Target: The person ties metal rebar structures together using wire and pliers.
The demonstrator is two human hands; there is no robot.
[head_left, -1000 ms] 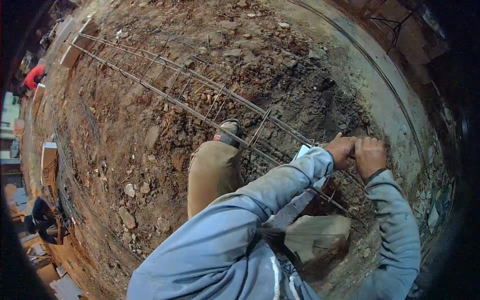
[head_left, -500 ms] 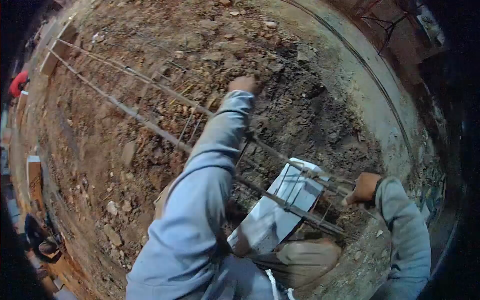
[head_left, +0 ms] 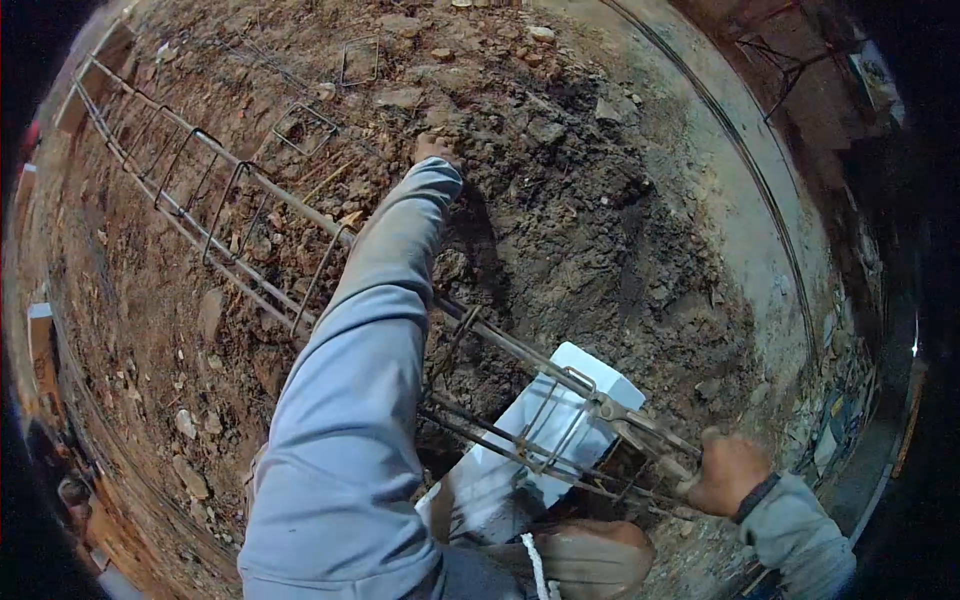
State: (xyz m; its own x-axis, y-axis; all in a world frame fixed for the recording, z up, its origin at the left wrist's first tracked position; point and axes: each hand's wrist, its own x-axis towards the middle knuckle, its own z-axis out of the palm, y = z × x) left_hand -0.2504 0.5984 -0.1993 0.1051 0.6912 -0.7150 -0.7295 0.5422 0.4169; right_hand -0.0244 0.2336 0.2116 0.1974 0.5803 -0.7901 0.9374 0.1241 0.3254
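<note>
A long rebar cage (head_left: 300,208) with several square stirrups runs diagonally across the view. Its lower right end lies over a white block (head_left: 530,440). Around the handles of metal pincers (head_left: 632,425) my right hand (head_left: 735,472) is closed, and the pincers' jaws are at the upper bar, beside a stirrup over the block. My left hand (head_left: 437,148) is stretched out beyond the cage, low over the loose soil; its fingers are small and partly hidden, so what it holds, if anything, does not show.
Loose stirrups (head_left: 305,128) lie on the rough soil at the upper left. A dark cable (head_left: 740,140) curves along the pale strip at the right. Blocks stand at the far left edge, and a foot or knee shows beside the white block.
My left hand has moved left and slightly up. My right hand is lower in view, and the pincers show more clearly at the bar. The cage's stirrups stand out more clearly at the left.
</note>
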